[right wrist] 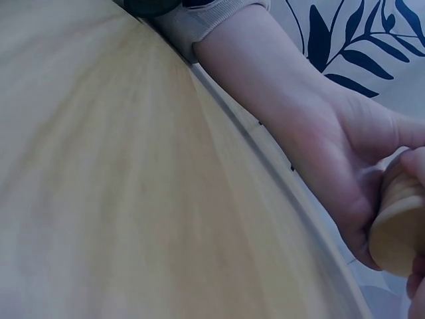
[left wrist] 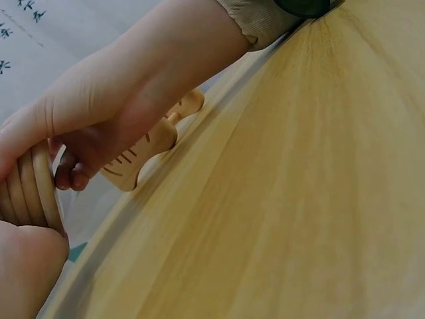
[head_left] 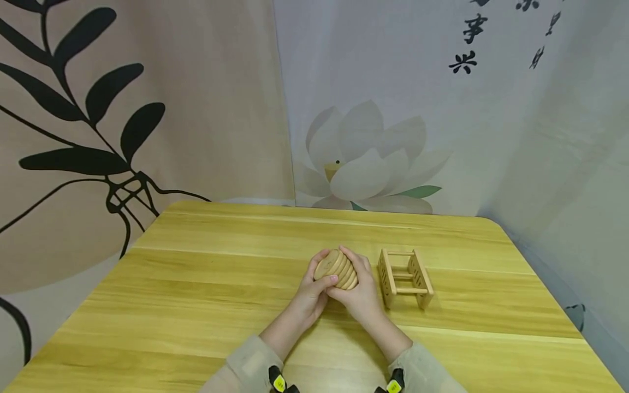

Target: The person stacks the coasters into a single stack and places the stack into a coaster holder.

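Several round wooden coasters [head_left: 340, 268] are stacked face to face and held tilted just above the table. My left hand [head_left: 310, 297] grips the stack from the left, its thumb across the near side. On the opposite side my right hand [head_left: 362, 295] holds it, fingers curled over the far edge. The left wrist view shows the coasters' edges [left wrist: 30, 189] between the two hands. In the right wrist view a pale coaster face [right wrist: 393, 236] shows beside the left palm. To the right of my hands stands a slotted wooden coaster rack [head_left: 420, 275], touched by neither hand.
The light wooden table [head_left: 196, 305] spreads around the hands. Behind it hangs a cloth backdrop [head_left: 236, 109] printed with dark leaves, a lotus and characters. The rack's side panel [left wrist: 149, 149] appears beyond the right forearm in the left wrist view.
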The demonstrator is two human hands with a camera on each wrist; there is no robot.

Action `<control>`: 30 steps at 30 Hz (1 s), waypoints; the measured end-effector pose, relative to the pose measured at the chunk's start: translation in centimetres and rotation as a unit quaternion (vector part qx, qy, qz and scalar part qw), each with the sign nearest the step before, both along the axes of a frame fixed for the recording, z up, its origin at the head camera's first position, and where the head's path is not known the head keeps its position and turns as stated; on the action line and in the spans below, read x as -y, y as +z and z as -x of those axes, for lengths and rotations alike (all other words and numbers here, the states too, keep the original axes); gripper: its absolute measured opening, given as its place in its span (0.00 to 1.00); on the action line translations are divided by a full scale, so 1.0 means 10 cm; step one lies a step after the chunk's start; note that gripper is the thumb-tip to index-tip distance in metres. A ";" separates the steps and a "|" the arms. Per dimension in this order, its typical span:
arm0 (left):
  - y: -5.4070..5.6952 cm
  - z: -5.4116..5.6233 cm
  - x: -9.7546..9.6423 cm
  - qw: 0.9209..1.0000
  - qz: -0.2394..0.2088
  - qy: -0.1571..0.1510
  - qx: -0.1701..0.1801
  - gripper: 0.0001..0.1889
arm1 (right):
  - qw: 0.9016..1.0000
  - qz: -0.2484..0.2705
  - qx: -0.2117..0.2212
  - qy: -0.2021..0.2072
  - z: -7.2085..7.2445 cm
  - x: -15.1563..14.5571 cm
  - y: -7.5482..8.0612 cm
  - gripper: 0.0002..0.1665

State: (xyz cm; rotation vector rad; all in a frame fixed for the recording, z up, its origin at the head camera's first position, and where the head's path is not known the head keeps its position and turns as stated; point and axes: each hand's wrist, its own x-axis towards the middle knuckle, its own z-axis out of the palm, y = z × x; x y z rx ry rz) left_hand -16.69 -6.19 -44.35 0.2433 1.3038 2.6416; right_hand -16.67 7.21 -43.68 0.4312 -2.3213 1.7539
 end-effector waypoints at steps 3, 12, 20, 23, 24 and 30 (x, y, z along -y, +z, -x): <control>0.00 0.00 0.01 1.000 0.012 0.000 0.000 0.37 | 1.000 -0.009 0.005 -0.002 -0.05 0.02 0.10 0.51; 0.03 -0.02 0.04 0.999 0.052 -0.010 -0.007 0.45 | 1.000 -0.022 -0.016 0.005 -0.15 0.00 0.33 0.47; 0.07 -0.01 0.08 0.993 0.116 -0.021 -0.019 0.43 | 0.999 -0.025 -0.023 0.023 0.01 -0.08 0.13 0.50; 0.10 0.00 0.10 0.990 0.136 -0.027 -0.019 0.43 | 0.999 -0.035 -0.021 0.025 0.01 -0.09 0.14 0.50; 0.11 0.01 0.10 0.989 0.143 -0.028 -0.020 0.42 | 0.999 -0.041 -0.023 0.023 0.02 -0.09 0.14 0.50; 0.18 0.03 0.12 0.983 0.179 -0.036 -0.031 0.41 | 0.996 -0.071 -0.049 0.023 0.03 -0.13 0.18 0.50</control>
